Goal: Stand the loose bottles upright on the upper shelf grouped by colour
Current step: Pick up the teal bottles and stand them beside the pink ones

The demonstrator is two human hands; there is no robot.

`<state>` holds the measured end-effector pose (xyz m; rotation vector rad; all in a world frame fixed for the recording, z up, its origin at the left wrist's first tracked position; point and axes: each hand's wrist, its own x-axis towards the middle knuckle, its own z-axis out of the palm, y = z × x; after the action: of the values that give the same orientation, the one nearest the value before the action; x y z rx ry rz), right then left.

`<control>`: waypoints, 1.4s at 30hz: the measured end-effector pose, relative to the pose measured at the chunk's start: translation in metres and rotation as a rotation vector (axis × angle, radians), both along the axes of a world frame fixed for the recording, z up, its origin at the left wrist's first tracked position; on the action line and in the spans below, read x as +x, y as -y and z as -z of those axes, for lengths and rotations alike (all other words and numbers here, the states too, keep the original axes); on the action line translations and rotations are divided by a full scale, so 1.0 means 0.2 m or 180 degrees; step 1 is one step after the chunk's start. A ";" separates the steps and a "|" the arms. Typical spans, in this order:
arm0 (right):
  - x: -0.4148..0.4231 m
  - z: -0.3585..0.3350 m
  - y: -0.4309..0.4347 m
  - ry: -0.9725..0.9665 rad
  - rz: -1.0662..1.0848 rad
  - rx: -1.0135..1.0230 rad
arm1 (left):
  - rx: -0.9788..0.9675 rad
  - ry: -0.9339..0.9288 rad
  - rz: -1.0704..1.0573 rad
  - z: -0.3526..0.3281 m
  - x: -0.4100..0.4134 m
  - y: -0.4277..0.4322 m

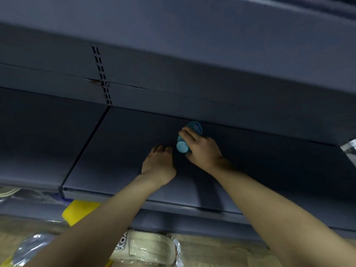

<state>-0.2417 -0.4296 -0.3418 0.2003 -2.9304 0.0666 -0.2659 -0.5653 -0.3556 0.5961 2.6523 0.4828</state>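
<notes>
Fingers [185,134] of the right hand [202,149] are wrapped round the body of a teal bottle [194,128], the thumb being hidden beneath; the cap [182,147] is uncovered and pointed toward the viewer. The fingers of the left hand [158,160] are curled under, just beside the cap, and nothing is seen held in them. The bottle is found deep on the dark blue shelf [125,143], close to the back panel; it appears tilted, and whether its base is seated cannot be told. The bottle is judged small, light and stiff, of smooth plastic, so some slip is to be expected. A grip round the mid-body, as taken here, is thought best, with the cap kept clear for steadying. Breakage is judged unlikely, though tipping on release is a risk. Below the shelf edge, a yellow item [81,209] and a wrapped slipper [146,245] are noted on the floor.
</notes>
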 end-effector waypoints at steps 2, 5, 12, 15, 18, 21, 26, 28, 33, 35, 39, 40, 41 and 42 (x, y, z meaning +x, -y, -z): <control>0.06 -0.04 0.03 -0.0004 -0.0043 -0.0324 | 0.0027 0.0014 0.0040 -0.04 0.05 0.04; 0.16 -0.15 0.10 0.0166 0.0198 -0.0874 | 0.0012 -0.0019 0.0061 -0.13 0.11 0.10; 0.36 -0.42 0.31 0.0436 0.0799 -0.1578 | -0.0070 0.0164 0.0243 -0.37 0.24 0.31; 0.41 -0.51 0.36 0.0397 0.0726 -0.1850 | -0.0024 0.0221 0.0304 -0.49 0.27 0.41; 0.47 -0.64 0.40 0.0485 0.0587 -0.2050 | 0.0026 0.0305 0.0283 -0.59 0.30 0.49; 0.52 -0.76 0.43 0.0539 0.0431 -0.2113 | -0.0011 0.0406 0.0317 -0.68 0.34 0.57; 0.67 -0.95 0.51 0.0527 0.0378 -0.2381 | 0.0200 0.0365 0.0353 -0.84 0.39 0.68; 0.73 -1.03 0.54 0.0589 0.0348 -0.2493 | 0.0388 0.0309 0.0397 -0.92 0.41 0.72; 0.84 -1.25 0.53 0.0557 0.0250 -0.2771 | 0.1184 0.0345 0.0781 -1.12 0.46 0.70; 0.87 -1.36 0.51 0.0489 0.0189 -0.2833 | 0.1462 0.0405 0.0859 -1.21 0.48 0.66; 0.93 -1.57 0.42 0.0410 0.0244 -0.3029 | 0.1742 0.0485 0.1060 -1.35 0.52 0.56; 0.94 -1.62 0.39 0.0353 0.0269 -0.3104 | 0.1795 0.0500 0.1116 -1.39 0.53 0.52; 0.96 -1.66 0.36 0.0283 0.0305 -0.3185 | 0.1845 0.0522 0.1160 -1.42 0.55 0.48; 0.97 -1.69 0.32 0.0208 0.0360 -0.3256 | 0.1895 0.0544 0.1189 -1.45 0.57 0.44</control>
<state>-0.0479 -0.4938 -0.0033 -0.1338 -2.5517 1.4896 -0.1528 -0.6537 -0.0658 1.1346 2.1447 1.1539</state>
